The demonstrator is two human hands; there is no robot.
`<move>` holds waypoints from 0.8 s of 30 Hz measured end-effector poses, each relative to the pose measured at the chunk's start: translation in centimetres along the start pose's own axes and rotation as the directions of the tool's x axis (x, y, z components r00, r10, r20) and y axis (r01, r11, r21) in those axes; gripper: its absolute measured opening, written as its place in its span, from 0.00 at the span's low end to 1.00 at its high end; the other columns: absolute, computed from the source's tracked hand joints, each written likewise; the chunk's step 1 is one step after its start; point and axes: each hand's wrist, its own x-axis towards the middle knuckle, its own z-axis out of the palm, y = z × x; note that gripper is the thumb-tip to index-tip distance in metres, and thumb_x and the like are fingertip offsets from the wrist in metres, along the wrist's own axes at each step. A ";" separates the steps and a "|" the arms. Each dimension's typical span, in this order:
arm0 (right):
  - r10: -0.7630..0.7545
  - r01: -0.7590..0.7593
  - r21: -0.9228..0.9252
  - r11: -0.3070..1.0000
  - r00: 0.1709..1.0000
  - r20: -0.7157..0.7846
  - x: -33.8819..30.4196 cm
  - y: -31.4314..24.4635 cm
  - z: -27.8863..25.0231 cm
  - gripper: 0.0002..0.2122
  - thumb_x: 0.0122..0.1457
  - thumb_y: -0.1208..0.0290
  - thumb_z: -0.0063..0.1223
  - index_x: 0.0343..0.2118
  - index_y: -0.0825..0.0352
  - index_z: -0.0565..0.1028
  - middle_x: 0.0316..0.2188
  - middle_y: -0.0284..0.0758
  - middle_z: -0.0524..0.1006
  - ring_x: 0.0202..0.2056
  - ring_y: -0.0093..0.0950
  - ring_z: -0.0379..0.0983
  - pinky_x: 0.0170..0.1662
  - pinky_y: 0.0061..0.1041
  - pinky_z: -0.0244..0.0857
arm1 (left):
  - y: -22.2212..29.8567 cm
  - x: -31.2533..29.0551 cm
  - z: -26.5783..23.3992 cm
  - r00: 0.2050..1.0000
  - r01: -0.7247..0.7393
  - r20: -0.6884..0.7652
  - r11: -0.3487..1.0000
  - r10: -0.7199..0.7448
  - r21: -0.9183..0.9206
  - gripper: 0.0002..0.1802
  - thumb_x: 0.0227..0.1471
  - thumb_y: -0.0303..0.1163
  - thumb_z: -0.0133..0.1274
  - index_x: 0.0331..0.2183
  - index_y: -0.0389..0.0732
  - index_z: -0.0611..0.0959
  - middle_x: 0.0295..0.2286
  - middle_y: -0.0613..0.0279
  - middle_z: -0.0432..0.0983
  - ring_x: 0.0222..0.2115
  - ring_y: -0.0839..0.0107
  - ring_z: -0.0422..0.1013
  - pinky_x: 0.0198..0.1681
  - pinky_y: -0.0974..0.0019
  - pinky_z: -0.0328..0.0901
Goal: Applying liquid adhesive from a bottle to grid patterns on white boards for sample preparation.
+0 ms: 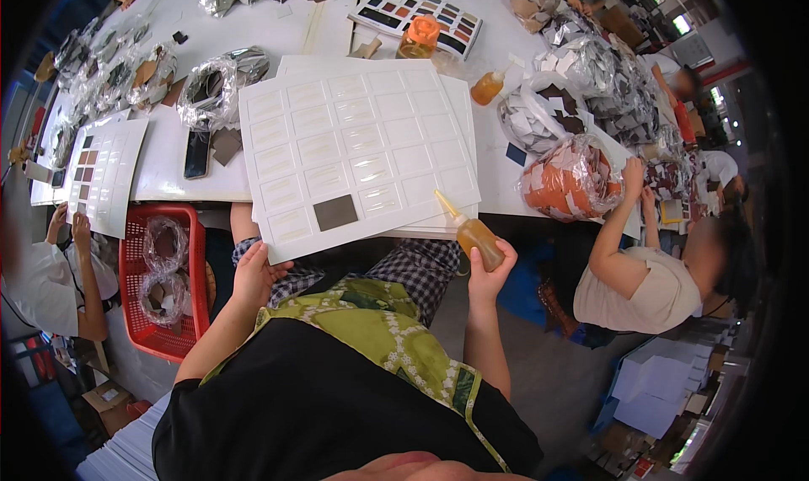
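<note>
A white sample board [320, 127] printed with a grid of boxes lies tilted on a stack of similar boards, its near edge reaching over the table's front edge. One dark grey-brown swatch [335, 213] sits in a box of the nearest row. Shiny clear streaks show in several other boxes. My left hand [257, 275] pinches the board's near left corner. In my right hand [491, 266] is a squeeze bottle of amber glue [476, 238], its thin yellow nozzle tilted up to the left, close to the board's near right corner.
Left of the boards are a phone [196, 154] and a plastic-wrapped ring of swatches [221, 85]. A red basket [160, 346] stands below. Beyond lie an orange-capped jar [419, 39], another glue bottle [487, 87] and a colour chart [396, 28]. Wrapped bundles [569, 178] and co-workers flank me.
</note>
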 end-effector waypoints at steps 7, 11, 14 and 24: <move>-0.087 0.091 -0.058 0.994 0.994 0.071 -0.7 -0.3 0.6 0.22 0.49 0.79 0.59 0.44 0.64 0.60 0.45 0.40 0.63 0.48 0.30 0.61 0.52 0.27 0.58 | 0.0 0.0 0.1 1.000 0.000 -0.009 1.000 0.000 0.003 0.14 0.61 0.35 0.37 0.43 0.40 0.73 0.34 0.59 0.76 0.28 0.66 0.75 0.29 0.68 0.68; 0.153 -0.160 0.158 0.974 0.987 0.056 -1.0 -1.5 1.7 0.21 0.50 0.81 0.56 0.45 0.64 0.59 0.45 0.38 0.64 0.46 0.28 0.64 0.50 0.25 0.61 | 0.0 0.0 0.1 1.000 -0.003 -0.011 1.000 0.003 0.004 0.14 0.60 0.35 0.37 0.42 0.40 0.73 0.34 0.59 0.76 0.28 0.67 0.75 0.29 0.68 0.68; 0.390 -0.370 0.312 0.875 0.921 -0.001 -0.1 -2.6 2.5 0.21 0.51 0.81 0.55 0.45 0.64 0.59 0.44 0.37 0.65 0.44 0.28 0.65 0.48 0.23 0.62 | -0.1 0.0 -0.2 1.000 -0.005 -0.004 1.000 0.005 0.000 0.14 0.60 0.35 0.37 0.42 0.40 0.73 0.34 0.59 0.76 0.28 0.67 0.75 0.29 0.68 0.68; -0.242 0.248 -0.213 0.945 0.969 0.056 0.9 -1.3 3.2 0.19 0.51 0.79 0.56 0.43 0.65 0.61 0.44 0.38 0.64 0.43 0.28 0.65 0.46 0.22 0.63 | -0.1 0.0 -0.1 1.000 -0.005 0.012 1.000 0.005 -0.006 0.13 0.60 0.35 0.38 0.42 0.41 0.73 0.34 0.60 0.77 0.28 0.66 0.75 0.29 0.67 0.68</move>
